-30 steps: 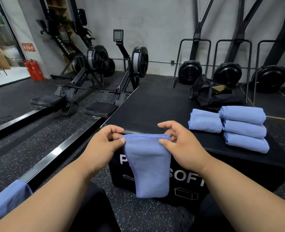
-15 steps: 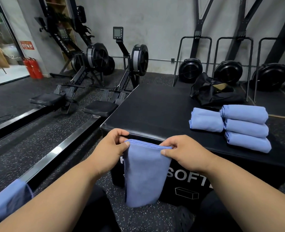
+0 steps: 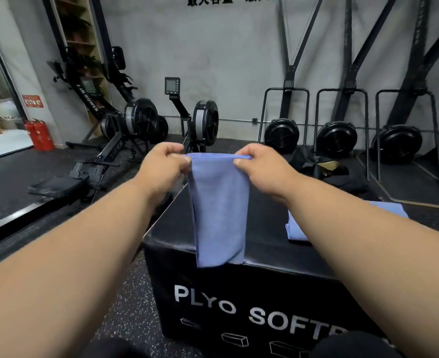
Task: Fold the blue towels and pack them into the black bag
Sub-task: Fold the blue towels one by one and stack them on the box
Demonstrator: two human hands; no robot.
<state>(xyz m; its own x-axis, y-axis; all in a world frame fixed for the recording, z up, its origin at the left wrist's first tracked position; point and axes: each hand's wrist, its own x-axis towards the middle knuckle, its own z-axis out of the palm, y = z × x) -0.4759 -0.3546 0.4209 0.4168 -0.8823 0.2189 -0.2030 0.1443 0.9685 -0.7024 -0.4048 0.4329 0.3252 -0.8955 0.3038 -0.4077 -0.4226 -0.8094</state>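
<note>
Blue towel (image 3: 219, 210) hangs over plyo box (image 3: 239, 301), top corners pinched by L hand (image 3: 162, 165) & R hand (image 3: 261, 164). Mid-fold step prob. Next: lay flat on box, fold again, w/o snagging folded towels (image 3: 294, 228). Black bag (image 3: 324, 171) at far end.

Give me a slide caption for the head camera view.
Both hands, left and right, pinch a blue towel hanging above the plyo box.

Folded blue towel (image 3: 219, 210) hangs upright — black bag (image 3: 324, 167) lies behind
</note>
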